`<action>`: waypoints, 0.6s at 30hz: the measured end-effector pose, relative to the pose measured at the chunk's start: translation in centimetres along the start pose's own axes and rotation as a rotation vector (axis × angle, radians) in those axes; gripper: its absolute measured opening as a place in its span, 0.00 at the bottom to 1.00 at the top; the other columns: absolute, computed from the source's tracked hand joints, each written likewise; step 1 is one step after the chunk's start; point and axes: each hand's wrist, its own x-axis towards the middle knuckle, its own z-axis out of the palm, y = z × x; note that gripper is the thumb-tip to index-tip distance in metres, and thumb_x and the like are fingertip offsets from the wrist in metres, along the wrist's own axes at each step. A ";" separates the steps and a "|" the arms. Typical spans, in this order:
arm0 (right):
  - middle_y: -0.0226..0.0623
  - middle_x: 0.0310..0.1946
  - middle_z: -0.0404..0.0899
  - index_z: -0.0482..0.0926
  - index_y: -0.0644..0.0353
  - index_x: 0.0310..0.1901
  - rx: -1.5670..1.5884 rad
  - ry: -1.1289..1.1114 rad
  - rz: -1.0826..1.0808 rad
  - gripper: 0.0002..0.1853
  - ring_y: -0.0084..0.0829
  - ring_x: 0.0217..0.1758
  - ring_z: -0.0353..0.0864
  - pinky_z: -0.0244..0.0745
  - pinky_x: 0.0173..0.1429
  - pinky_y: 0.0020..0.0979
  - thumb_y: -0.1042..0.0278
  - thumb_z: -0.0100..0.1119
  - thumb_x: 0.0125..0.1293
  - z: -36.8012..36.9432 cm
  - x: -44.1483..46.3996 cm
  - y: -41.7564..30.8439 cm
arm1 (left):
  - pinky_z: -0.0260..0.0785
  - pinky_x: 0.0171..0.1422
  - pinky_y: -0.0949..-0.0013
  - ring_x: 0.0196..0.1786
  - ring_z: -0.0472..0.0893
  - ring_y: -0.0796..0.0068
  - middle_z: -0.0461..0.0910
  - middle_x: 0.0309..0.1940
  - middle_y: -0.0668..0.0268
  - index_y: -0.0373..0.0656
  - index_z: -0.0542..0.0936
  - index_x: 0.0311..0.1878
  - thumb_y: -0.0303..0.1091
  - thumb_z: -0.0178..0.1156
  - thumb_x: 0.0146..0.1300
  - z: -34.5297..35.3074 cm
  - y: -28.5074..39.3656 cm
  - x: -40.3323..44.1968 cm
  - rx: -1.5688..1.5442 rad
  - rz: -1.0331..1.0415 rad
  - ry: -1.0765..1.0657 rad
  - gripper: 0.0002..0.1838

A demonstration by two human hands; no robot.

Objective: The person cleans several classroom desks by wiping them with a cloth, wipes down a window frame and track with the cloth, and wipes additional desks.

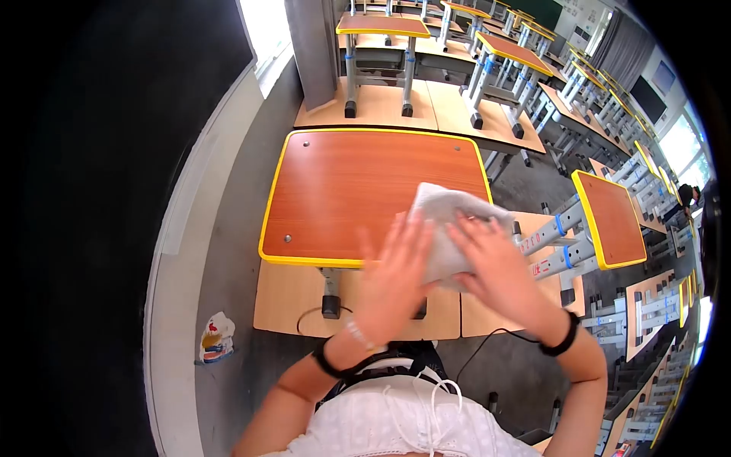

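A crumpled white cloth [449, 202] lies over the right part of a stool's reddish-brown seat [343, 198], which has a yellow rim. My right hand [495, 259] grips the cloth from above, fingers bent over it and thumb near its lower edge. Beside it, my left hand [397, 263] is at the cloth's left edge with its fingers stretched and apart, slightly blurred. The cloth hides the seat's near right corner. Dark bands circle both wrists.
The stool stands on a light wooden desk [285, 301]. Another stool [609, 217] lies tipped sideways close on the right. More stools [383, 27] stand on desks ahead. A grey wall [236, 236] borders the left, and a black cable [487, 343] hangs near the desk's front edge.
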 end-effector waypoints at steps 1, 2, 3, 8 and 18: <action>0.49 0.69 0.65 0.65 0.61 0.68 -0.031 0.063 0.022 0.44 0.44 0.70 0.67 0.59 0.74 0.47 0.59 0.73 0.49 1.6 0.8 -1.8 | 0.28 0.77 0.32 0.77 0.58 0.60 0.61 0.73 0.61 0.48 0.63 0.73 0.42 0.73 0.48 -1.4 -1.4 -1.2 0.017 -0.074 -0.015 0.47; 0.48 0.68 0.66 0.65 0.61 0.68 -0.019 0.107 -0.007 0.44 0.43 0.69 0.68 0.59 0.74 0.46 0.58 0.73 0.48 2.6 1.8 -3.6 | 0.26 0.77 0.32 0.77 0.57 0.61 0.61 0.74 0.62 0.49 0.64 0.73 0.37 0.72 0.47 -2.6 -2.7 -2.7 0.036 -0.118 -0.009 0.46; 0.47 0.68 0.66 0.66 0.61 0.67 -0.007 0.153 -0.036 0.45 0.43 0.68 0.69 0.60 0.74 0.45 0.57 0.73 0.47 3.4 3.1 -5.3 | 0.25 0.77 0.32 0.78 0.57 0.62 0.61 0.74 0.63 0.50 0.65 0.72 0.33 0.72 0.47 -3.8 -3.8 -3.9 0.056 -0.162 -0.001 0.46; 0.52 0.68 0.64 0.65 0.67 0.67 0.130 0.315 -0.147 0.40 0.45 0.71 0.64 0.55 0.76 0.44 0.56 0.66 0.55 7.2 11.3 -13.6 | 0.33 0.77 0.32 0.78 0.56 0.60 0.59 0.75 0.63 0.50 0.65 0.72 0.25 0.61 0.53 -8.0 -8.5 -8.3 0.314 -0.517 0.125 0.39; 0.52 0.67 0.67 0.69 0.67 0.64 0.182 0.476 -0.158 0.30 0.43 0.71 0.67 0.58 0.75 0.40 0.60 0.54 0.62 9.5 12.6 -15.2 | 0.44 0.77 0.37 0.76 0.59 0.55 0.61 0.73 0.54 0.36 0.66 0.69 0.25 0.59 0.55 -8.8 -8.6 -6.0 0.415 -0.371 -0.057 0.35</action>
